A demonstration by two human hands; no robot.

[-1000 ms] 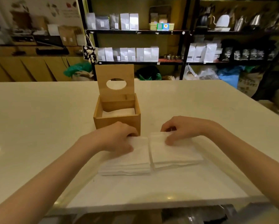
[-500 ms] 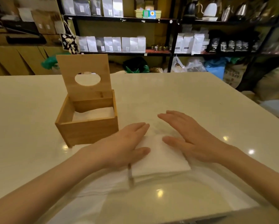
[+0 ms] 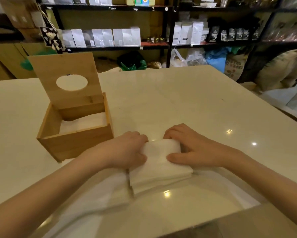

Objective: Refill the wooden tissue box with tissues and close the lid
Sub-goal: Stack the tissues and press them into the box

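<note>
A pale glossy table holds a wooden tissue box at ten o'clock and a tissue stack at centre.

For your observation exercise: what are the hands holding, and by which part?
Both hands, left and right, grip the tissue stack by its opposite side edges, near the far end.

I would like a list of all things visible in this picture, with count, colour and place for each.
tissue box: one, light wood, on the table at left, some white tissues inside
lid: one, light wood with oval hole, standing open at the back of the box
tissue stack: one, white, on the table near the front edge, held between both hands
table: one, cream, glossy
shelves: black, behind the table, with white and dark bags
left hand: one, gripping the stack's left side
right hand: one, gripping the stack's right side
</note>
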